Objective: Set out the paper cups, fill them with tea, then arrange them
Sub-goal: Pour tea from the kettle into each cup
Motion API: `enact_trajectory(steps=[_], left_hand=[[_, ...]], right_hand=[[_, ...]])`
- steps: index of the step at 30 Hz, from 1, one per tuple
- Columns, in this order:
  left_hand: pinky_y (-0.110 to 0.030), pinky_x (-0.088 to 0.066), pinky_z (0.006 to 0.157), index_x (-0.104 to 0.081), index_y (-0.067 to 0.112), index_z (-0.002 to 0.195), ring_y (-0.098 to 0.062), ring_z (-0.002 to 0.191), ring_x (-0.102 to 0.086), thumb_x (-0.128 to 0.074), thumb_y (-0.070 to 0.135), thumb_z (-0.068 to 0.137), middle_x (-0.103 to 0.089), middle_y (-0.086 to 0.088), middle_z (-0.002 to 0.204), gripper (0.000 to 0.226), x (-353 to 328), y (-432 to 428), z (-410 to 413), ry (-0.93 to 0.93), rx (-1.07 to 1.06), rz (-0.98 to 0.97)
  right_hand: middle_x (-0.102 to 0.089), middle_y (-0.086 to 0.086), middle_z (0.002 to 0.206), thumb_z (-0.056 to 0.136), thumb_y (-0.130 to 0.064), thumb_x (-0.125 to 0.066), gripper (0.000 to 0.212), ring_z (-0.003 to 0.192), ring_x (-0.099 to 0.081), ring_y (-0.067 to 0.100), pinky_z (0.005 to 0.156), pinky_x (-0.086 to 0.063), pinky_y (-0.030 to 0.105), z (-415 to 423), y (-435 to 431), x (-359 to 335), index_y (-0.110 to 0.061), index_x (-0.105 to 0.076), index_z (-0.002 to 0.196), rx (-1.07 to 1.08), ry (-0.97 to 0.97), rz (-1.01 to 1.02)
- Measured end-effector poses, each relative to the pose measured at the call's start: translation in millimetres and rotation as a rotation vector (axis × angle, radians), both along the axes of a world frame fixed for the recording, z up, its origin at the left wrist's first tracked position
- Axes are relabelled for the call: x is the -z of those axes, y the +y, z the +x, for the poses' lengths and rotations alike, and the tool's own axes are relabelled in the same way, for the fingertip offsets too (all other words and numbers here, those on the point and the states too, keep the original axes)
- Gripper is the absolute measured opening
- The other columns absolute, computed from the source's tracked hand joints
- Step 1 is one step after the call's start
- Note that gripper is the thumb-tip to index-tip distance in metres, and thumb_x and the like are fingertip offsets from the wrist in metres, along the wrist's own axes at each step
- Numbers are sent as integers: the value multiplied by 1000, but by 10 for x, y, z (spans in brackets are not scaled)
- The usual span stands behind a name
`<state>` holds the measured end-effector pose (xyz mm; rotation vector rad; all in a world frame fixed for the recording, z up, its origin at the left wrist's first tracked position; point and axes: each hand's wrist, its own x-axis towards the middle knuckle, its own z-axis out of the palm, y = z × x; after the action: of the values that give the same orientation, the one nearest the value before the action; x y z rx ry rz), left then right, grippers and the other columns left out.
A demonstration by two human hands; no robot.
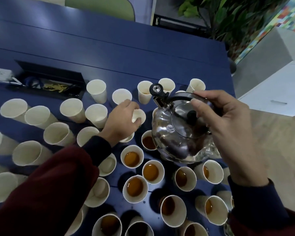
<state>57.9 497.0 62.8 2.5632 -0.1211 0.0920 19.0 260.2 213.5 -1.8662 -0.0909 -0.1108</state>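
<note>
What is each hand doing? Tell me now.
Left hand: grips a paper cup.
Right hand: holds the kettle.

Table (109,53): deep blue, plain. Each paper cup (96,90): cream-white inside and out, unprinted. Tea (131,158): amber to dark brown. Kettle (170,133): mirror-bright silver body; handle (182,97), lid knob (191,114) and spout cap (156,89) black. Sleeve (49,193): maroon, with a dark navy cuff (97,150). Plant (228,17): green leaves. Wall panel (279,23): mosaic of small squares in green, yellow, blue and red. Cabinet (279,92): white.
</note>
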Motion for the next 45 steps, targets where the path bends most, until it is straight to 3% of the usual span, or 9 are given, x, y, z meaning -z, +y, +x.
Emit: enact_trajectory(steps=[3,8,13,16,19,22,25,30,45], left_hand=[[-35,-41,84,-50,13,127,-29,115,-54,-76,38,83,-53,-9,129,57,68,20,-77,169,-3,89],[-49,-47,93,-44,12,128,-35,119,-53,-81,50,75,-50,-12,131,74,227,77,-20,270,-53,39],[-51,-46,92,-48,11,128,-36,119,-52,-77,47,79,-53,-11,128,68,250,66,48,245,-39,62],[-50,-47,92,-50,13,126,-34,119,-53,-78,48,77,-54,-9,128,65,280,73,51,212,-43,43],[-43,-46,91,-52,14,128,-32,116,-55,-80,46,75,-56,-8,127,68,278,84,54,172,-65,-28],[-36,-43,88,-52,14,127,-28,113,-57,-84,44,73,-59,-6,125,69,207,83,28,114,-101,-160],[-37,-46,88,-52,18,126,-24,110,-59,-87,40,68,-64,0,122,71,95,82,-33,58,-117,-279],[-36,-48,87,-56,22,123,-19,105,-59,-88,40,67,-64,4,119,67,-88,113,-174,-40,-73,-300],[-39,-51,86,-58,22,121,-18,102,-61,-87,46,65,-67,3,115,67,-292,202,-457,-36,-82,-313]], right_hand=[[-65,-17,74,94,-17,-71,11,71,-56,7,75,-49,28,14,69,40,-22,-72,104,-32,-41,18],[-66,-20,76,96,-13,-67,12,75,-59,0,76,-46,18,99,205,104,-9,-68,108,-91,-43,-9],[-69,-12,75,94,-21,-72,10,70,-58,2,71,-46,21,213,376,112,-11,-71,94,-38,5,-77],[-60,-9,61,95,-32,-69,28,60,-51,7,63,-43,28,256,472,132,-13,-67,75,29,-12,-162],[-63,-4,59,93,-33,-70,33,55,-51,6,60,-42,25,292,547,121,-15,-64,66,75,-41,-253],[-64,-5,58,89,-31,-72,30,52,-53,9,56,-40,18,308,600,76,-15,-66,65,101,-65,-336],[-64,0,58,88,-32,-73,30,57,-58,18,58,-45,26,300,640,43,-15,-65,64,106,-91,-390],[-62,-5,55,86,-34,-73,29,57,-57,15,56,-46,32,255,706,-22,-19,-64,63,113,-108,-472],[-62,-5,54,87,-34,-72,30,59,-59,16,56,-42,24,26,759,-193,-18,-65,63,134,-166,-507]])
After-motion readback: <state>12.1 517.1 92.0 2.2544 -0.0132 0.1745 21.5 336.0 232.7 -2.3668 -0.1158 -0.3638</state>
